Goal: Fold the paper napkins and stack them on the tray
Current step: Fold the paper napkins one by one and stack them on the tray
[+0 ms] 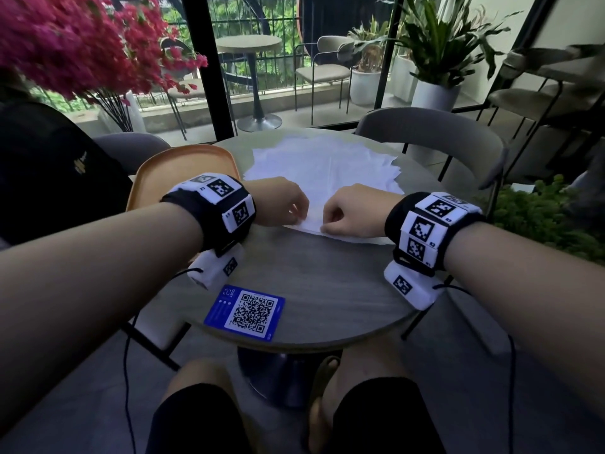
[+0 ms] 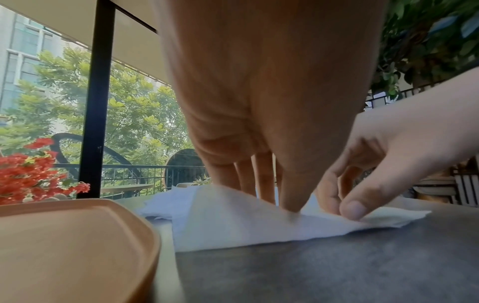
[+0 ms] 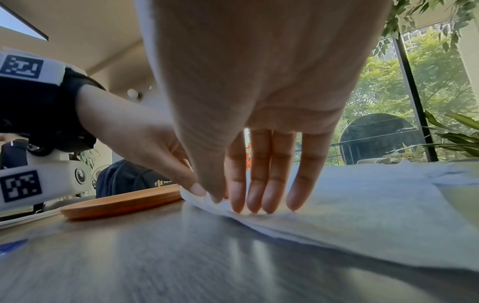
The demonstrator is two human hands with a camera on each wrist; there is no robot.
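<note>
A spread pile of white paper napkins [image 1: 324, 165] lies on the round grey table [image 1: 327, 283], with an orange tray [image 1: 183, 162] to its left. Both hands meet at the pile's near edge. My left hand [image 1: 299, 217] pinches the top napkin [image 2: 233, 221], thumb in front and fingers behind, and that part stands lifted off the table. My right hand [image 1: 322, 224] pinches the same near edge beside it, thumb [image 2: 352, 209] on top. From the right wrist, my right hand [image 3: 230, 203] has its fingertips [image 3: 259, 207] down on the napkin [image 3: 362, 215]. Nothing shows on the tray [image 2: 77, 235].
A blue QR card [image 1: 245, 311] lies near the table's front edge. A grey chair [image 1: 435, 132] stands behind the table, a dark backpack [image 1: 49, 172] sits at the left, and potted plants stand at the right.
</note>
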